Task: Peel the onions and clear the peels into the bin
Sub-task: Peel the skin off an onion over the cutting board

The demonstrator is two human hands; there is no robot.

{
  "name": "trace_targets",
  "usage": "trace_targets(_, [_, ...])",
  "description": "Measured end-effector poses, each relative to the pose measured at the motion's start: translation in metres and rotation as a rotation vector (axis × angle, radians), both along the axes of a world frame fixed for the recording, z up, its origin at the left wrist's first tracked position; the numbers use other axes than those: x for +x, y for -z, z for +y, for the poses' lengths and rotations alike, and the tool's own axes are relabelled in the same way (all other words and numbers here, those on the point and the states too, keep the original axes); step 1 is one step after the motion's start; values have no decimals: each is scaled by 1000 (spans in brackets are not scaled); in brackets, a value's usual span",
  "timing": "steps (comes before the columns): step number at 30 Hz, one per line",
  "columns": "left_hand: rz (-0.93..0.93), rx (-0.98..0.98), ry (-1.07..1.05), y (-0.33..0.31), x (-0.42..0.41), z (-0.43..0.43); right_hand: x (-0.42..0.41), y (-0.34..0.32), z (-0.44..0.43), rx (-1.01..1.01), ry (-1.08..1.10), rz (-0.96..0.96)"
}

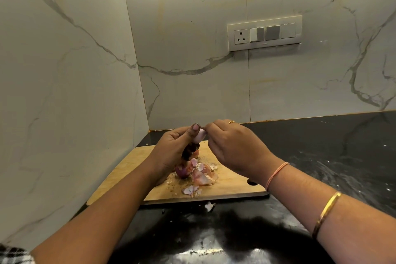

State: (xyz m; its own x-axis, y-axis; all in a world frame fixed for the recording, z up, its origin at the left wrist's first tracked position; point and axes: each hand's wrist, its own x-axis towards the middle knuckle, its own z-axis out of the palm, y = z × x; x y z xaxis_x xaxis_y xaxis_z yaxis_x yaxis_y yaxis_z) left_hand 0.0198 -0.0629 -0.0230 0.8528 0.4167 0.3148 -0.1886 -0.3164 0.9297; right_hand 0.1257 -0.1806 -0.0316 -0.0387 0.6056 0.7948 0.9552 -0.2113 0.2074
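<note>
Over the cutting board [132,169], left hand [171,150] grips a pale onion [200,136]; right hand [233,148] pinches its top.

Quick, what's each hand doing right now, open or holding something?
Left hand: closed, gripping a small onion.
Right hand: closed, fingertips pinching the top of that onion, apparently at its skin.

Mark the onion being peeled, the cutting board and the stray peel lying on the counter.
held onion [200,136]: head view, on its pale peeled side.
cutting board [130,167]: head view, on bare wood in its left part.
stray peel [209,206]: head view, on its white middle.
</note>
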Motion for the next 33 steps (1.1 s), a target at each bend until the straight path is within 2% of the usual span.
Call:
trace_targets(4, [8, 27, 9, 0, 0, -1, 1, -3, -2, 46, -49, 40])
trace_targets(10, [-7, 48, 56, -1, -3, 0, -4, -2, -1, 123, -189, 371])
trace_targets(21, [-75, -103, 175, -3, -5, 2, -17, -6, 3, 284, -520, 1331])
trace_targets(23, [-111, -141, 181, -3, -4, 3, -18, -7, 3, 322, -578, 1446])
trace_targets(25, [-150, -176, 168, -3, -3, 5, -17, -6, 4, 327, -546, 1477])
trace_targets(27, [-179, -171, 136, -2, -2, 6, -15, -3, 4, 287, -405, 1413])
trace_targets(30, [-175, -3, 19, -1, -1, 7, -11, 3, 4, 128, -170, 1204])
trace_targets(33, [-176, 111, -58, 1, 0, 8, -10, 4, 2, -26, -84, 1078])
